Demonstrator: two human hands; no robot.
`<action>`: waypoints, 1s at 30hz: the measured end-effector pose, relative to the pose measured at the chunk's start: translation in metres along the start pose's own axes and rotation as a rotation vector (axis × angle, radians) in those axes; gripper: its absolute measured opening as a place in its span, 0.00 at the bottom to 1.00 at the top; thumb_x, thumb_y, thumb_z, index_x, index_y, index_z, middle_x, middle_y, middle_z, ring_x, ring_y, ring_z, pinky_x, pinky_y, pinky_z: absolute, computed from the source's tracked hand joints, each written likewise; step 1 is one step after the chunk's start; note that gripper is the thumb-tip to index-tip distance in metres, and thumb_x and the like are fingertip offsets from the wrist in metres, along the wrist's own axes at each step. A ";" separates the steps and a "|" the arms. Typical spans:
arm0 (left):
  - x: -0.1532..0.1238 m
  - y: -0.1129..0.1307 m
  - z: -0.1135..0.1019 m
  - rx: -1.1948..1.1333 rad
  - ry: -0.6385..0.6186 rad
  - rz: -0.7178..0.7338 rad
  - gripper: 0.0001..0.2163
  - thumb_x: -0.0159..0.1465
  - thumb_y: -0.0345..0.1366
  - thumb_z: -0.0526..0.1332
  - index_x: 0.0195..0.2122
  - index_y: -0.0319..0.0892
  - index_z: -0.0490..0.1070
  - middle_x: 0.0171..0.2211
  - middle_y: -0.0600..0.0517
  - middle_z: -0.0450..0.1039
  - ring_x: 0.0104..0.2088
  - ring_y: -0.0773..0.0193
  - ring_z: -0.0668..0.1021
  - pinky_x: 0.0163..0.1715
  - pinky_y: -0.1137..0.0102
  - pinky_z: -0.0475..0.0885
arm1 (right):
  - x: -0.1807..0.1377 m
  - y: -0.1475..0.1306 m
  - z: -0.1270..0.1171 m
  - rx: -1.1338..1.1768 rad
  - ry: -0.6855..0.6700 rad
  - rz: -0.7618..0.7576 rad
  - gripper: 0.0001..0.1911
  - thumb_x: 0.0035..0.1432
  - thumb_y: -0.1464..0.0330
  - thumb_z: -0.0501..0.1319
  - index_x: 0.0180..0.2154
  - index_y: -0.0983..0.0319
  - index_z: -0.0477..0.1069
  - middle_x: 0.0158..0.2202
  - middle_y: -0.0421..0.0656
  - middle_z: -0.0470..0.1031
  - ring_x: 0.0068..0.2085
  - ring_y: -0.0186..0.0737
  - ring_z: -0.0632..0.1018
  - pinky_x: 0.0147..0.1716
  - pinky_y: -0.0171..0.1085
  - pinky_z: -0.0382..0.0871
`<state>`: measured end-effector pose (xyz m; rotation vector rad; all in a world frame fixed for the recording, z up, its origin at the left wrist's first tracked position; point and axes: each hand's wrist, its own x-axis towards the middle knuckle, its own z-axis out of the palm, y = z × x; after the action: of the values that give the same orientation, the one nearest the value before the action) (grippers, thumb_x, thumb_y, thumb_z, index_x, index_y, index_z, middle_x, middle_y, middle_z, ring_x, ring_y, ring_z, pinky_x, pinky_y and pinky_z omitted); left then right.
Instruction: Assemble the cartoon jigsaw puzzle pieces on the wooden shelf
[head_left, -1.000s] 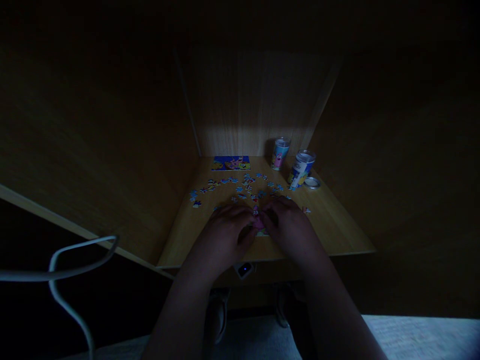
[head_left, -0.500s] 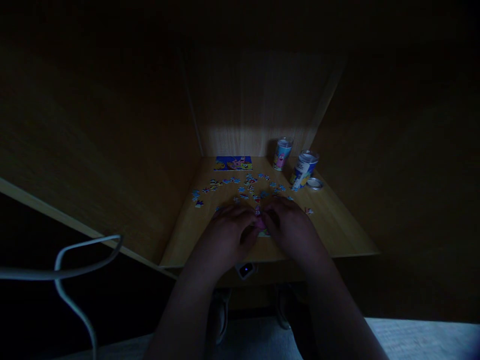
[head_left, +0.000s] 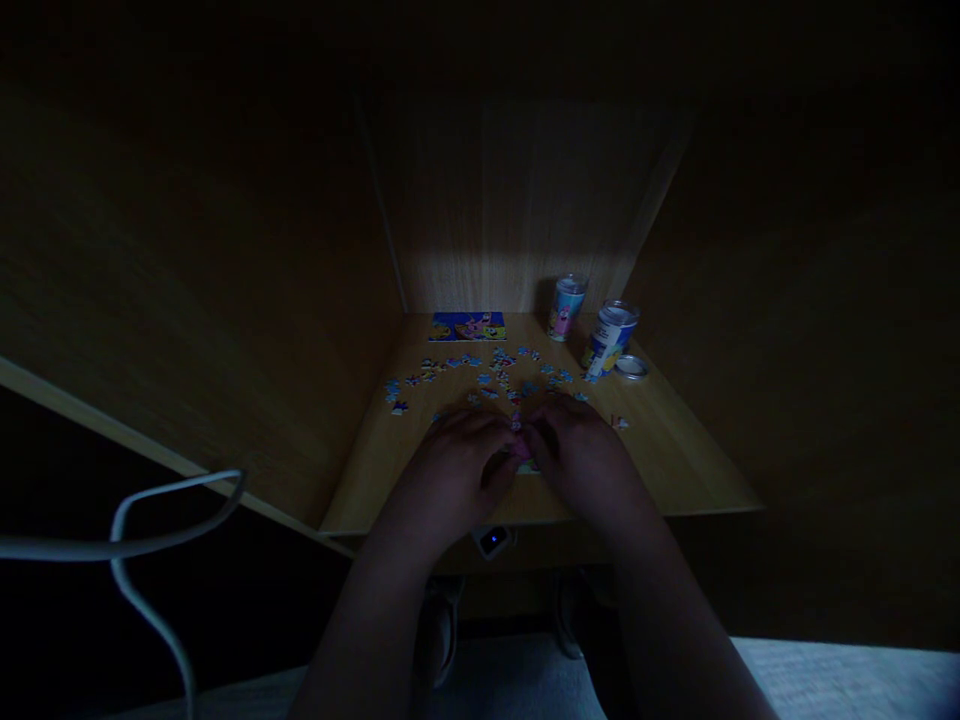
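Both hands meet over the front middle of a wooden shelf. Between their fingertips lies a joined patch of pink jigsaw puzzle pieces (head_left: 520,447), partly covered by the fingers. My left hand (head_left: 457,465) has its thumb and fingers closed on the left edge of the patch. From the other side, my right hand (head_left: 577,450) pinches its right edge. Loose puzzle pieces (head_left: 501,362) in blue and mixed colours are scattered just beyond the hands. One loose piece (head_left: 619,422) rests to the right of my right hand.
A cartoon picture card (head_left: 468,326) lies at the back of the shelf (head_left: 690,470). Two cartoon-printed cans, one farther back (head_left: 566,308) and one nearer (head_left: 610,338), stand at the right beside a round lid (head_left: 631,367). A white cable (head_left: 142,600) hangs at the lower left.
Almost nothing differs. Both hands stay on the pink pieces, and the whole view has shifted very slightly.
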<state>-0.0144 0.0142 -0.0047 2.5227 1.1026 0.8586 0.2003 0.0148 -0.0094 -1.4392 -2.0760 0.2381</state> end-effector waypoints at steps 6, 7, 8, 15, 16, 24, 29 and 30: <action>0.001 0.001 -0.001 -0.002 0.001 -0.008 0.04 0.76 0.31 0.68 0.48 0.47 0.81 0.51 0.49 0.86 0.52 0.51 0.86 0.58 0.49 0.79 | 0.001 0.001 0.000 -0.023 -0.012 0.010 0.06 0.77 0.72 0.63 0.44 0.59 0.79 0.47 0.48 0.84 0.48 0.49 0.82 0.52 0.46 0.73; 0.001 0.001 0.000 -0.002 -0.001 -0.007 0.04 0.76 0.31 0.68 0.48 0.47 0.81 0.51 0.49 0.86 0.52 0.51 0.86 0.59 0.49 0.79 | 0.001 0.001 -0.001 -0.020 -0.012 0.007 0.06 0.77 0.72 0.63 0.44 0.59 0.79 0.47 0.48 0.84 0.48 0.49 0.82 0.51 0.46 0.73; 0.001 0.001 0.000 -0.002 -0.003 -0.007 0.04 0.76 0.31 0.68 0.49 0.47 0.81 0.51 0.49 0.86 0.52 0.51 0.86 0.59 0.49 0.79 | 0.001 0.001 -0.001 -0.016 -0.013 0.005 0.07 0.77 0.72 0.63 0.44 0.59 0.79 0.48 0.48 0.84 0.48 0.49 0.82 0.51 0.46 0.73; 0.000 0.000 0.000 0.006 -0.001 -0.012 0.05 0.76 0.31 0.68 0.49 0.47 0.81 0.52 0.49 0.86 0.53 0.51 0.85 0.60 0.50 0.79 | 0.000 0.002 0.001 -0.028 0.003 0.007 0.06 0.77 0.72 0.65 0.43 0.59 0.79 0.46 0.47 0.84 0.47 0.49 0.82 0.50 0.45 0.73; 0.000 0.001 0.000 0.009 -0.002 -0.015 0.05 0.76 0.30 0.68 0.49 0.47 0.81 0.51 0.49 0.86 0.53 0.51 0.85 0.59 0.50 0.79 | 0.000 0.002 0.002 -0.025 0.002 0.006 0.06 0.77 0.72 0.65 0.43 0.59 0.79 0.46 0.47 0.84 0.48 0.48 0.82 0.50 0.45 0.73; 0.000 0.000 0.000 0.008 -0.012 -0.010 0.04 0.77 0.32 0.67 0.49 0.48 0.81 0.51 0.49 0.86 0.53 0.51 0.85 0.59 0.49 0.79 | 0.000 0.002 0.002 -0.007 0.010 -0.009 0.06 0.77 0.73 0.64 0.44 0.59 0.79 0.47 0.47 0.84 0.49 0.48 0.83 0.52 0.45 0.73; 0.000 0.000 0.001 0.011 0.004 -0.012 0.05 0.76 0.31 0.68 0.49 0.48 0.81 0.51 0.49 0.86 0.53 0.50 0.85 0.58 0.48 0.79 | 0.000 0.001 0.001 -0.022 -0.001 -0.008 0.06 0.76 0.73 0.64 0.43 0.58 0.79 0.46 0.47 0.84 0.47 0.48 0.82 0.50 0.44 0.74; 0.000 0.000 0.001 0.010 0.002 -0.011 0.05 0.76 0.31 0.68 0.49 0.48 0.81 0.51 0.49 0.86 0.53 0.50 0.85 0.58 0.48 0.79 | 0.000 0.001 0.001 -0.023 -0.004 -0.008 0.07 0.76 0.73 0.64 0.43 0.58 0.79 0.47 0.47 0.84 0.47 0.48 0.82 0.50 0.44 0.73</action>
<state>-0.0143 0.0141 -0.0055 2.5222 1.1237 0.8542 0.2009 0.0158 -0.0105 -1.4443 -2.0934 0.2149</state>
